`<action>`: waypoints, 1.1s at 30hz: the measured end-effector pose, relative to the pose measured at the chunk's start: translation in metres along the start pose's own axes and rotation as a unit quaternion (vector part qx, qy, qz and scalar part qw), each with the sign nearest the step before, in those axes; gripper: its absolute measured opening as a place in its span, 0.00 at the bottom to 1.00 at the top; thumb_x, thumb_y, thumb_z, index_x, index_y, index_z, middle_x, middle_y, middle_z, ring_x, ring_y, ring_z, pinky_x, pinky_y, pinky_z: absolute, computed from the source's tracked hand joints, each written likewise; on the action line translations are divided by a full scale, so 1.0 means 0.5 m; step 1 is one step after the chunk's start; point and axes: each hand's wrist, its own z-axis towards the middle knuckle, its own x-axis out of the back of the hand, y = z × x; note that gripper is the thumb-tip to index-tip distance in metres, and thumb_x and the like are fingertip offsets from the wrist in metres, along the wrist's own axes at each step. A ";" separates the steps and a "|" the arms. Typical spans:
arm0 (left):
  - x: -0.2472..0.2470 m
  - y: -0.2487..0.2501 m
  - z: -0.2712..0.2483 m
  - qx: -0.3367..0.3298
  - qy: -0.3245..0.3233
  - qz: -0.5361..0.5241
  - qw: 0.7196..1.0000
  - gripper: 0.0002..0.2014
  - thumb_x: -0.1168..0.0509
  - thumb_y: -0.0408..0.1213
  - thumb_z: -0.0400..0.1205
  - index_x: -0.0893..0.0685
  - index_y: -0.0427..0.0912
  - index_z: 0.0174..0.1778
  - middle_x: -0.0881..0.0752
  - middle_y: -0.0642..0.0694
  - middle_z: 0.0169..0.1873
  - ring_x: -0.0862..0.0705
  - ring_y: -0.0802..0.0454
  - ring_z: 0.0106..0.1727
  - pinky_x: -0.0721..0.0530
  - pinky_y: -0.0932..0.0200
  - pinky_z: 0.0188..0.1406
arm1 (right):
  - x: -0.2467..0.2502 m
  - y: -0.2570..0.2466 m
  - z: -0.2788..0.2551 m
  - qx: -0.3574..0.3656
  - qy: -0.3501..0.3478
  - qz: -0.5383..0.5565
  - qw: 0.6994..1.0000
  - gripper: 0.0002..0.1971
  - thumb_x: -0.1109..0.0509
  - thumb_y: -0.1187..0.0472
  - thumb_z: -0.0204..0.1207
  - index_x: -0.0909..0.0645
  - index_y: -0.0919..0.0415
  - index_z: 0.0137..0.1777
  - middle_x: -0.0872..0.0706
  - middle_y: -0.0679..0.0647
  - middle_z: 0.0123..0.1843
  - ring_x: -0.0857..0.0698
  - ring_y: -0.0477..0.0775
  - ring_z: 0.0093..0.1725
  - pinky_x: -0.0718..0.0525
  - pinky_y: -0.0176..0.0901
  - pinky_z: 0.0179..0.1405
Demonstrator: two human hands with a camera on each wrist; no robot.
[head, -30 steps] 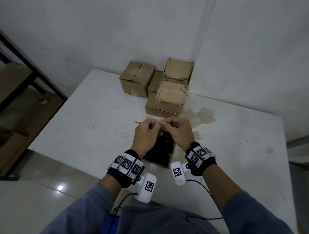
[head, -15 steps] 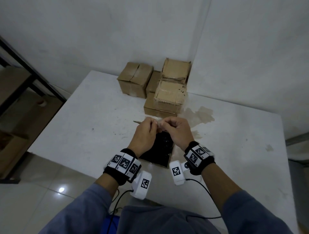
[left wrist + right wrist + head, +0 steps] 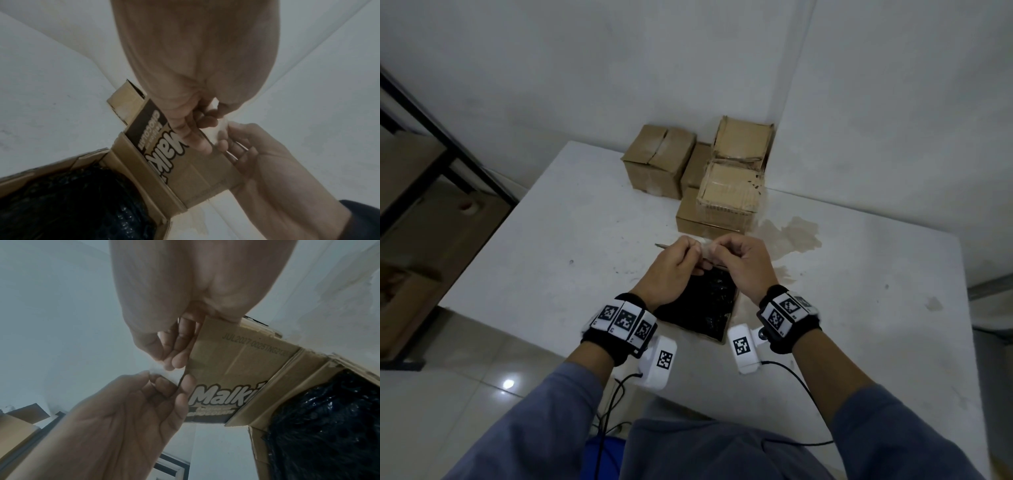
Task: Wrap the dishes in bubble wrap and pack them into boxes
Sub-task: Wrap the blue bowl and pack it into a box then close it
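An open cardboard box (image 3: pixel 727 330) sits near the table's front edge. A bundle in black bubble wrap (image 3: pixel 702 305) (image 3: pixel 72 203) (image 3: pixel 329 418) lies inside it. The box's far flap (image 3: pixel 197 172) (image 3: pixel 236 363) is printed with a brand name and stands raised. My left hand (image 3: pixel 674 267) (image 3: pixel 127 410) and my right hand (image 3: pixel 743 263) (image 3: pixel 257 154) both pinch the flap's free edge, fingers close together. A pale translucent strip (image 3: pixel 218 129), maybe tape, shows between the fingertips. The dish inside the wrap is hidden.
Several closed cardboard boxes (image 3: pixel 729 195) are stacked at the table's far corner against the walls. A brown stain (image 3: pixel 787 236) marks the white table (image 3: pixel 551 240) right of the hands. A dark metal shelf frame (image 3: pixel 441 144) stands to the left, over tiled floor.
Both hands stay pinched on the raised flap with only slight finger movement. The head view has shifted a little.
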 end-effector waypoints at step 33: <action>0.042 0.054 0.018 -0.119 -0.042 0.183 0.975 0.17 0.29 0.28 0.75 0.31 0.48 0.47 0.17 0.48 0.31 0.19 0.50 0.33 0.14 0.40 0.42 | -0.006 0.016 -0.014 0.064 0.003 -0.015 0.998 0.12 0.31 0.68 0.80 0.17 0.48 0.41 0.13 0.45 0.38 0.13 0.51 0.42 0.12 0.54 0.49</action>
